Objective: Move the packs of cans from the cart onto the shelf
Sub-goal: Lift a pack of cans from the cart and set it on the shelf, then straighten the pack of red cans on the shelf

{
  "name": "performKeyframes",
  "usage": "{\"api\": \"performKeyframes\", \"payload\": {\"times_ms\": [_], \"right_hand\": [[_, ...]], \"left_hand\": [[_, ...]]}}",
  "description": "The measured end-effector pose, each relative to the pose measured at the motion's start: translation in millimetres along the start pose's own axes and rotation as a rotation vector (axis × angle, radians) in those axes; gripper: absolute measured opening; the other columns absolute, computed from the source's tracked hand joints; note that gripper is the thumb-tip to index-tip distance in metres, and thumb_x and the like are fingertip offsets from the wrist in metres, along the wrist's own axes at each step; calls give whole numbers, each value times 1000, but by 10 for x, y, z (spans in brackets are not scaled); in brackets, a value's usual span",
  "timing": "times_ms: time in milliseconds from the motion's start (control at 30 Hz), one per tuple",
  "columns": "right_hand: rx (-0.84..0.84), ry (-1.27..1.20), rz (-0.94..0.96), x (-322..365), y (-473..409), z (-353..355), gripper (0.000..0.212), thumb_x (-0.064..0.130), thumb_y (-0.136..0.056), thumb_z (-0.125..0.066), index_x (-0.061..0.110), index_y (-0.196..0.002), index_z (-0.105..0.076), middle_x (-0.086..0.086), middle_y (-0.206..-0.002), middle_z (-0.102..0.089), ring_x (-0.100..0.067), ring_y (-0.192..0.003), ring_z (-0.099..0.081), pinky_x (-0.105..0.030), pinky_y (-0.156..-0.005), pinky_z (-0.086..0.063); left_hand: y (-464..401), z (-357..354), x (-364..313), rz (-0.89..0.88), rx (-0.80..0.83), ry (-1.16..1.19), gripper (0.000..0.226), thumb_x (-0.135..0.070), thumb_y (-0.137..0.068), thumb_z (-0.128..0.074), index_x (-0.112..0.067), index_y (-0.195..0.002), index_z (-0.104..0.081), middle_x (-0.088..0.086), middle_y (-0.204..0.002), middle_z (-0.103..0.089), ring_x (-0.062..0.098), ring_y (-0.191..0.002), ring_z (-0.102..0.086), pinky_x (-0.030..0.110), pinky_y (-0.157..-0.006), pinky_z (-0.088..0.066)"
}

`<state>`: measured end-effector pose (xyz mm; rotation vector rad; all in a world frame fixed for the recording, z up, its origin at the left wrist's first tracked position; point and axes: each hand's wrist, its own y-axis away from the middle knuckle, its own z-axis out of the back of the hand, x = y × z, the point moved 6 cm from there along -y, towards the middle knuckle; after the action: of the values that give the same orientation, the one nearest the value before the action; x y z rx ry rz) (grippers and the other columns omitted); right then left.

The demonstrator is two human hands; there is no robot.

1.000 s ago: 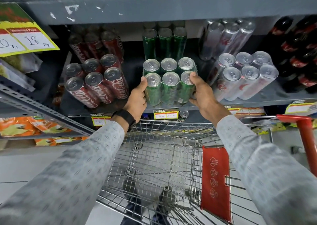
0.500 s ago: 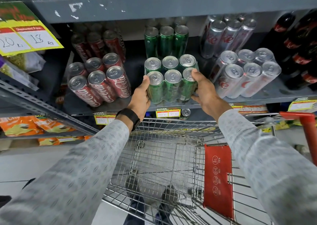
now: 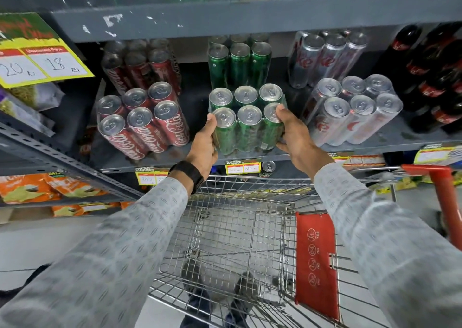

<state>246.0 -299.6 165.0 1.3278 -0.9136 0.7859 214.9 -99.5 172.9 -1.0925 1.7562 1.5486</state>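
A shrink-wrapped pack of green cans stands on the grey shelf near its front edge. My left hand grips the pack's left side and my right hand grips its right side. A second green pack stands behind it. To the left stands a pack of red cola cans, to the right a pack of silver cans. The wire cart below my arms has no packs in its basket.
Dark cola bottles fill the shelf's right end. More red and silver packs stand at the back. A yellow price sign hangs at left above orange snack bags. The cart's red handle is at right.
Both hands have slid the green pack a little deeper onto the shelf and hold its sides still. The view has tilted slightly.
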Motion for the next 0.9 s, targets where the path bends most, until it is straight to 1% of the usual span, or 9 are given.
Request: {"api": "performKeyframes", "payload": {"times_ms": [100,233,333,400,500,633,700,800,900], "right_hand": [[0,-4,46,14,57,-63,26,52,-101,-41,41,-114,-60,12,-115,-68,-7,-109,-63,-27,-88,-48],[-165,-29,25,-164,121,-20,87,86,-75,-48,38,-148,-44,8,-152,-51,-16,-139,-47,-45,-119,-31],[-404,-100,36,-262,498,3,63,59,-96,-47,19,-145,-50,1,-145,-56,-18,-129,-52,-37,-114,-37],[-479,-122,-2,-457,759,-63,47,52,-98,-50,17,-128,-61,-3,-125,-64,-23,-115,-58,-41,-107,-44],[-360,-145,-75,-728,875,-344,38,58,-84,-59,24,-101,-62,-4,-107,-68,-35,-114,-65,-55,-104,-49],[-91,-195,-45,-783,876,-976,4,24,-95,-65,23,-98,-68,-1,-104,-70,-21,-109,-61,-54,-112,-44],[11,-66,52,-625,872,-1311,24,36,-94,-65,30,-116,-70,-3,-126,-69,-16,-117,-59,-53,-112,-44],[136,35,155,-317,841,-1724,50,36,-101,-55,20,-148,-48,0,-153,-50,-8,-134,-46,-36,-120,-34],[91,111,151,-137,677,-1952,69,52,-97,-52,26,-157,-31,5,-162,-36,-9,-145,-35,-35,-123,-24]], "left_hand": [[1,1,29,5,-4,-26,62,-62,-97,-36,-25,-146,-45,-4,-139,-55,13,-124,-52,37,-110,-30],[73,61,-29,-63,-32,-32,68,-68,-93,-36,-29,-150,-39,-4,-155,-42,14,-143,-38,36,-113,-25],[182,320,78,-90,-179,-70,96,-87,-65,-52,-31,-143,-49,-3,-153,-46,16,-142,-41,44,-121,-26],[332,527,220,-95,-241,-91,78,-86,-58,-63,-36,-117,-66,-4,-135,-63,17,-130,-55,47,-116,-36],[614,741,258,-143,-229,-219,30,-57,-83,-67,-43,-109,-72,-9,-123,-70,12,-120,-61,45,-110,-43],[748,1287,221,-246,-350,-184,30,-17,-93,-65,-17,-122,-70,-6,-125,-67,7,-110,-65,39,-107,-48],[760,1660,132,-273,-461,-158,23,-12,-92,-64,-26,-106,-75,-2,-116,-72,15,-111,-67,45,-107,-48],[674,2151,4,-279,-581,-94,20,-6,-92,-56,-20,-99,-68,17,-113,-69,31,-105,-64,56,-107,-43],[593,2342,-171,-281,-623,17,14,-8,-97,-55,-6,-110,-57,10,-102,-62,21,-94,-57,35,-97,-43]]}}
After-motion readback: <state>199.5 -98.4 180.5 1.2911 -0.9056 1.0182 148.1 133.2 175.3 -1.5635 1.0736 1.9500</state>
